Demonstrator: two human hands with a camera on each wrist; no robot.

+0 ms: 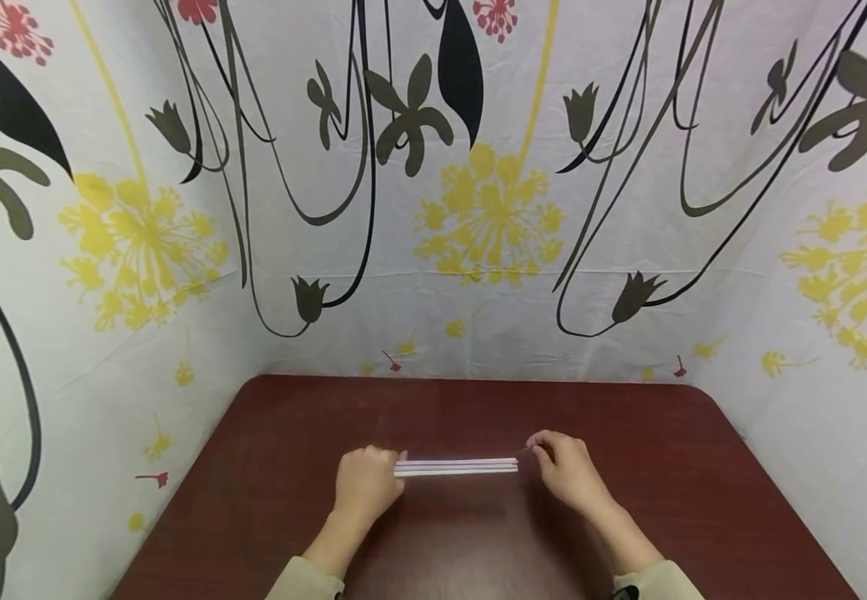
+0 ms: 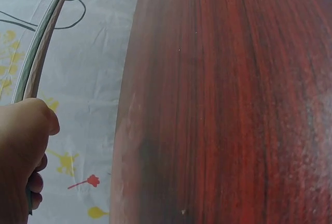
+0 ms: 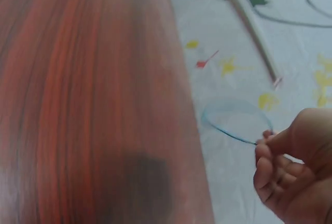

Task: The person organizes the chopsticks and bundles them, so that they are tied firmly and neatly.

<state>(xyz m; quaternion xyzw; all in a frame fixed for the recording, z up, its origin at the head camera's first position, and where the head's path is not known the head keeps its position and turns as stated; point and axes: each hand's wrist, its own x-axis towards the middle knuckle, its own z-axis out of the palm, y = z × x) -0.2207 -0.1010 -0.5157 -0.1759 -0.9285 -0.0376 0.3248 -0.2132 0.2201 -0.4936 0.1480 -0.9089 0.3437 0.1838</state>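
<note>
**Two hands, one bundle of white sticks held level over the table**

Two hands work above the dark red wooden table (image 1: 478, 550). The left hand (image 1: 364, 485) has its fingers curled round one end of a bundle of thin white sticks (image 1: 456, 467), gripping it. The right hand (image 1: 568, 471) pinches a thin blue elastic loop (image 3: 236, 123) between thumb and fingertips, just beside the bundle's free end.

The bundle's long axis runs left to right across the person's front, level with the table's far edge, and it seems to hang slightly above the surface rather than rest on it. Its free end points straight at the right hand, a small gap apart; the loop stands open between that end and the pinching fingers.

Bare wood lies on every side of the hands, with more room toward the person than toward the far edge. Flower-printed cloth (image 1: 478, 208) walls in the table at the back and both sides.
</note>
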